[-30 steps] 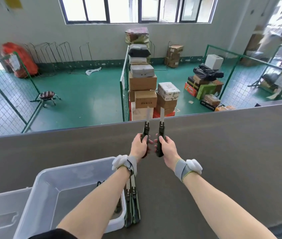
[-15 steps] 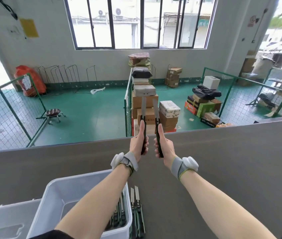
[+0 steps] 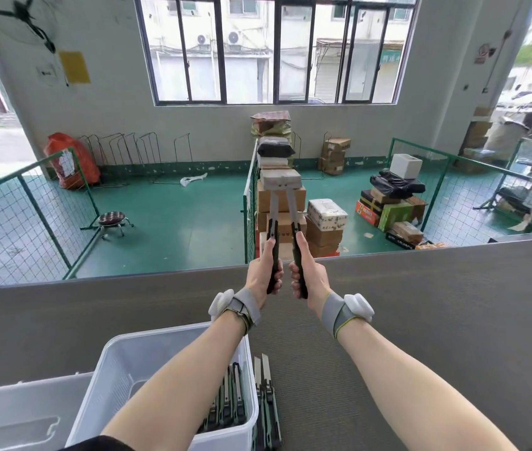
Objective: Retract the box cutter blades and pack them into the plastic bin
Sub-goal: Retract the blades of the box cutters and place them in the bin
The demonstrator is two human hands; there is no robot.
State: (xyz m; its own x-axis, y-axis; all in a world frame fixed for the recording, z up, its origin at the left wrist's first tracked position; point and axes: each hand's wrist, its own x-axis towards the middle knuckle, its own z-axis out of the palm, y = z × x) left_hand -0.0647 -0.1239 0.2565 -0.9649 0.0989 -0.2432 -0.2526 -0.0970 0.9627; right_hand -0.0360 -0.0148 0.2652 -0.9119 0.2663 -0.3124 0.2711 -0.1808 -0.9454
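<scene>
Both hands have lifted since a second ago, and more of the window and back wall shows above them now. Left hand (image 3: 263, 275) is clenched round the dark handle of the left box cutter (image 3: 272, 242), thumb laid up along the grip, fingers curled underneath; its long grey blade stands fully out, pointing up and away. Right hand (image 3: 308, 275) matches it, wrapped round the right box cutter (image 3: 296, 242), thumb riding high on the handle, blade also fully out. The two cutters stand upright just beside each other, apart, handles leaning slightly outward at the bottom, held in the air above the far edge of the grey table (image 3: 421, 336). Each wrist wears a grey strap with a white pod.

Down by the near edge, under the left forearm, sits the plastic bin (image 3: 118, 362), clear-walled, with several dark green cutters (image 3: 229, 405) lying in its right end. Just outside the bin's right wall, on the table, two more cutters (image 3: 266, 402) lie side by side with blades showing. A second clear container (image 3: 23, 415) sits at the near left corner, touching the bin
</scene>
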